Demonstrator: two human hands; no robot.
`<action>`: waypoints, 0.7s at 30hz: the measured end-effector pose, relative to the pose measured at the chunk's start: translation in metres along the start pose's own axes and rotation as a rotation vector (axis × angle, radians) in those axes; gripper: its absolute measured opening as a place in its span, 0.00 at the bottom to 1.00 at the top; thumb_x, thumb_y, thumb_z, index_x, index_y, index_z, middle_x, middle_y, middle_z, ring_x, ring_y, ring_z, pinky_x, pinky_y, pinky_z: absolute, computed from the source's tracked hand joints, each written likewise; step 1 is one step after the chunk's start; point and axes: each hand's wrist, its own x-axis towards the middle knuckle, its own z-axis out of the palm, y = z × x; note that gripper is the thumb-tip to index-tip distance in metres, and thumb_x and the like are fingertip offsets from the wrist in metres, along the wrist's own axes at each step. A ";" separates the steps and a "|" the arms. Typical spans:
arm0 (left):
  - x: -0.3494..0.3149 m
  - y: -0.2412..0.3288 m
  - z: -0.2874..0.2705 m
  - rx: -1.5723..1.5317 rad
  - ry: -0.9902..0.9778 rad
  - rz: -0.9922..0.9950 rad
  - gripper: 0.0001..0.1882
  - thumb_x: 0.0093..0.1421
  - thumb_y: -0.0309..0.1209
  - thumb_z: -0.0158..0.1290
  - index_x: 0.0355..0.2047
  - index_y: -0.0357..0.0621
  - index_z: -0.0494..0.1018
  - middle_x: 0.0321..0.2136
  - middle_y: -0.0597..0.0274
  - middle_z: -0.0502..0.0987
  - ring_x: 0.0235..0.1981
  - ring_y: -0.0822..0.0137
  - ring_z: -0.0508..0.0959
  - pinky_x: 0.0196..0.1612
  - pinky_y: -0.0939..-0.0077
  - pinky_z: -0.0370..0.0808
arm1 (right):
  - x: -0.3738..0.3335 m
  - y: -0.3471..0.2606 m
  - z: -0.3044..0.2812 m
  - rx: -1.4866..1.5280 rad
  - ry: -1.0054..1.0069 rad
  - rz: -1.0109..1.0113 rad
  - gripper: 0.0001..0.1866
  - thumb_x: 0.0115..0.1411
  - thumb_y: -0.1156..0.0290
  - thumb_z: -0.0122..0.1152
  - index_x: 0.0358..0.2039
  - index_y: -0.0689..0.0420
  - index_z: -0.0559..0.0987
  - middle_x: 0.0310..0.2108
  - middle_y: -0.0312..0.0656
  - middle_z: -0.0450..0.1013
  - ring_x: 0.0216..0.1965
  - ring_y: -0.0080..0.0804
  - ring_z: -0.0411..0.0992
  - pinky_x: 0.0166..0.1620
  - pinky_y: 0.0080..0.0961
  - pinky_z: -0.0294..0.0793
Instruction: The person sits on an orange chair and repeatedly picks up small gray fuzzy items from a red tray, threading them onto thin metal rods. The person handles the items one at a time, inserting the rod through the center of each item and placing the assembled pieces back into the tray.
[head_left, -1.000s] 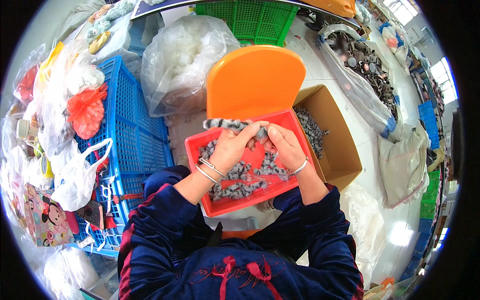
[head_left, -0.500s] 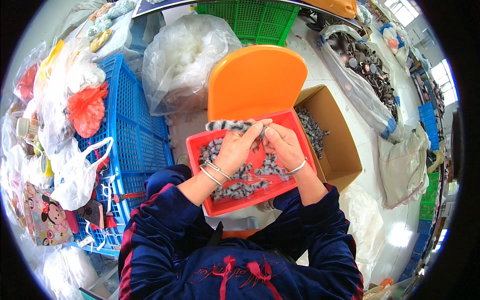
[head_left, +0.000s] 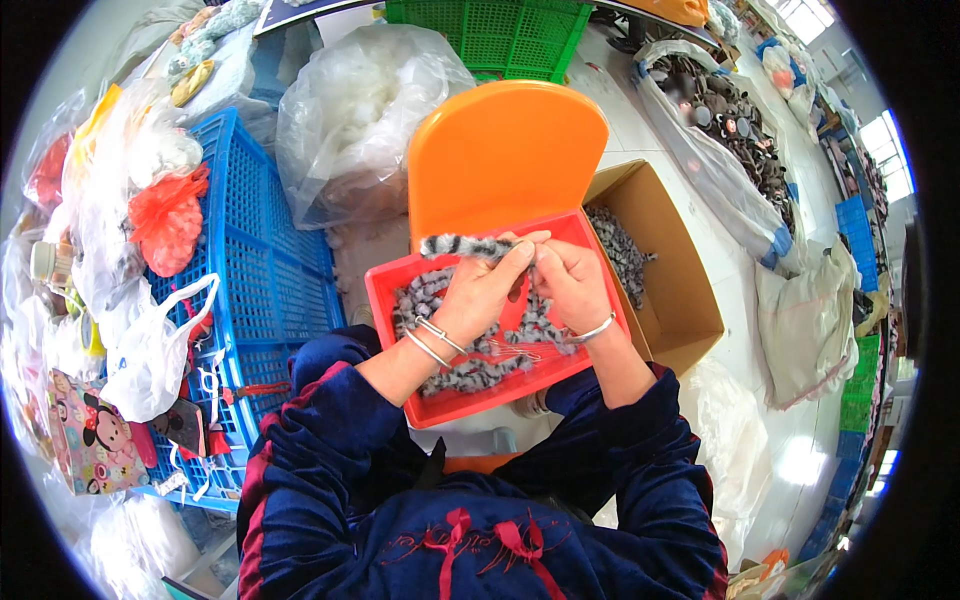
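A grey-and-black striped plush tail (head_left: 462, 246) lies across my left hand (head_left: 490, 285), whose thumb and fingers pinch its right end. Fingertips of my right hand (head_left: 570, 283) meet the left ones at that same end; what they pinch there is too small to make out. Both hands are above a red plastic bin (head_left: 450, 408). Inside it are several more striped plush pieces (head_left: 478, 376) and a bunch of thin, pinkish strands (head_left: 510, 350) that I cannot name.
An orange chair (head_left: 505, 160) stands behind the bin. At its right is a cardboard box (head_left: 680, 290) with more striped pieces. A blue crate (head_left: 270, 250) and a clear bag of white stuffing (head_left: 365, 120) are on the left. A sack of dark plush parts (head_left: 720, 120) lies far right.
The striped tail has shifted slightly right and up relative to the bin, still pinched. My hands stay together at its end, with fingers slightly rearranged. The whole view has moved a little.
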 end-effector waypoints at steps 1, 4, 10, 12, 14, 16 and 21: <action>0.002 -0.001 -0.001 0.030 -0.021 0.010 0.19 0.68 0.35 0.47 0.53 0.36 0.72 0.24 0.70 0.70 0.24 0.79 0.67 0.30 0.82 0.69 | 0.000 -0.009 -0.003 -0.033 0.054 -0.019 0.17 0.68 0.65 0.51 0.22 0.58 0.74 0.18 0.27 0.65 0.20 0.12 0.58 0.23 0.15 0.58; 0.007 0.002 0.001 -0.073 0.003 0.094 0.21 0.67 0.33 0.48 0.58 0.38 0.69 0.28 0.70 0.71 0.26 0.79 0.68 0.33 0.82 0.70 | 0.009 -0.021 -0.049 -0.098 0.331 -0.114 0.18 0.67 0.64 0.53 0.20 0.56 0.75 0.17 0.26 0.64 0.19 0.12 0.58 0.22 0.15 0.56; 0.035 -0.042 -0.043 0.612 0.041 0.064 0.19 0.60 0.34 0.53 0.48 0.35 0.74 0.34 0.58 0.75 0.32 0.66 0.75 0.39 0.71 0.74 | -0.002 -0.013 -0.160 -0.436 0.681 0.056 0.19 0.65 0.59 0.58 0.21 0.57 0.77 0.15 0.26 0.63 0.19 0.13 0.59 0.21 0.17 0.56; 0.041 -0.063 -0.046 0.845 0.004 0.128 0.18 0.58 0.33 0.53 0.47 0.37 0.75 0.36 0.53 0.77 0.34 0.59 0.78 0.41 0.65 0.75 | -0.003 -0.002 -0.144 -0.567 0.555 0.036 0.18 0.62 0.59 0.61 0.21 0.59 0.76 0.18 0.28 0.66 0.21 0.16 0.61 0.24 0.20 0.61; 0.044 -0.093 -0.052 1.025 -0.099 0.201 0.18 0.56 0.33 0.53 0.46 0.40 0.76 0.39 0.52 0.76 0.38 0.55 0.78 0.43 0.61 0.75 | -0.007 0.013 -0.093 -0.409 0.139 0.064 0.15 0.58 0.61 0.63 0.25 0.61 0.79 0.22 0.34 0.74 0.25 0.21 0.71 0.31 0.24 0.71; 0.044 -0.106 -0.050 1.191 -0.154 0.179 0.18 0.55 0.33 0.54 0.46 0.42 0.76 0.42 0.51 0.76 0.40 0.51 0.78 0.44 0.58 0.76 | -0.005 0.028 -0.053 -0.742 -0.410 0.343 0.13 0.55 0.60 0.64 0.27 0.58 0.81 0.28 0.45 0.78 0.29 0.33 0.77 0.36 0.29 0.75; 0.037 -0.126 -0.040 1.374 -0.138 0.026 0.17 0.55 0.36 0.55 0.45 0.46 0.76 0.44 0.52 0.76 0.40 0.50 0.79 0.43 0.56 0.77 | -0.035 0.091 0.000 -1.231 -0.701 0.163 0.13 0.50 0.59 0.64 0.26 0.57 0.79 0.26 0.49 0.77 0.34 0.49 0.77 0.37 0.42 0.76</action>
